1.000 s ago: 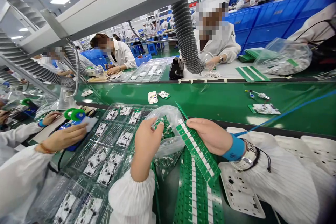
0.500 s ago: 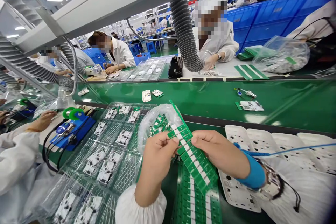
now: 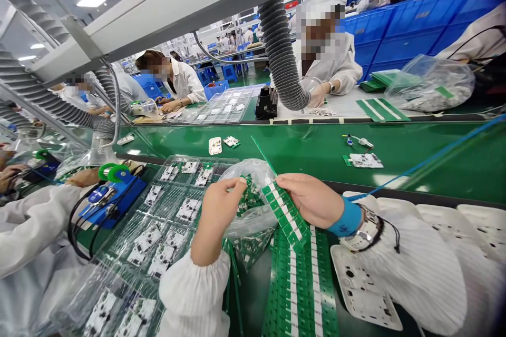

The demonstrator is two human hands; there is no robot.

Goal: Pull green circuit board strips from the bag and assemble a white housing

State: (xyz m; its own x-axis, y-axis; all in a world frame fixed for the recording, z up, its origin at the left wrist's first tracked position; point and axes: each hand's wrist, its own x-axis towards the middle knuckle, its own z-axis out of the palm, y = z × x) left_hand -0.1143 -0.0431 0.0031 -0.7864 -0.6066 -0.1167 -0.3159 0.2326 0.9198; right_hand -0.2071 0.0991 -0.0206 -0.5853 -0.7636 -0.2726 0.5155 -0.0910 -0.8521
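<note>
My right hand (image 3: 314,201) is closed on the upper end of a green circuit board panel (image 3: 285,210) with a white strip down its middle. From that end a thin green edge strip (image 3: 263,154) juts up and away. To the left, my left hand (image 3: 222,205) is held in a pinch at the clear plastic bag (image 3: 253,224), which contains many small green board pieces (image 3: 250,197). Whatever lies between the left fingertips is too small to make out. Below my right hand lies a stack of similar green panels (image 3: 302,287).
A clear compartment tray (image 3: 169,216) with white-and-green boards lies on the left, beside a blue solder-reel stand (image 3: 113,197). White plastic housings (image 3: 366,287) sit at right. Ahead runs a green conveyor (image 3: 292,142) carrying a few parts. A grey hose (image 3: 279,52) hangs above; co-workers sit opposite.
My left hand has left the panel and moved left to the bag. The right hand still holds the panel, now shorter. Parts on the conveyor have shifted left.
</note>
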